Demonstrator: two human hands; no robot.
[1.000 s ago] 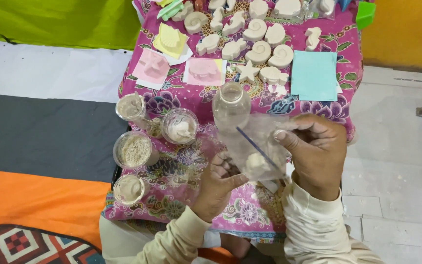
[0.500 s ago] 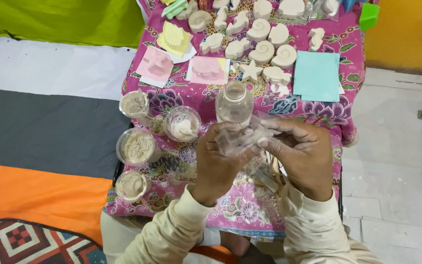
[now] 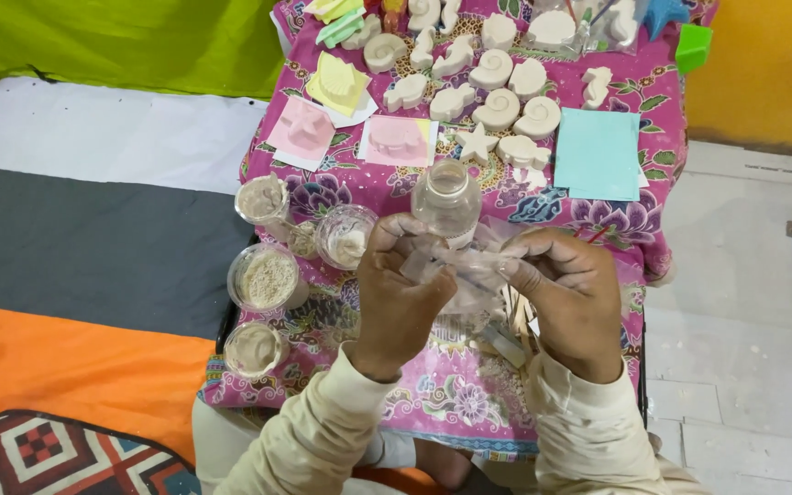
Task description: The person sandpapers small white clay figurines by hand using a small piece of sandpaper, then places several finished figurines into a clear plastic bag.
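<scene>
Both forearms in cream sleeves rise from the near edge of the table. The left hand [image 3: 401, 298] and right hand [image 3: 568, 298] meet at centre, backs toward the camera, fingers curled, fingertips pinched together.

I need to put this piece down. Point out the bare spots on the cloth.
Bare cloth lies right of the clear bottle, below the blue sheet, and along the near edge by the left hand. Crowded: the white shell casts at the far end and the powder cups on the left.
</scene>
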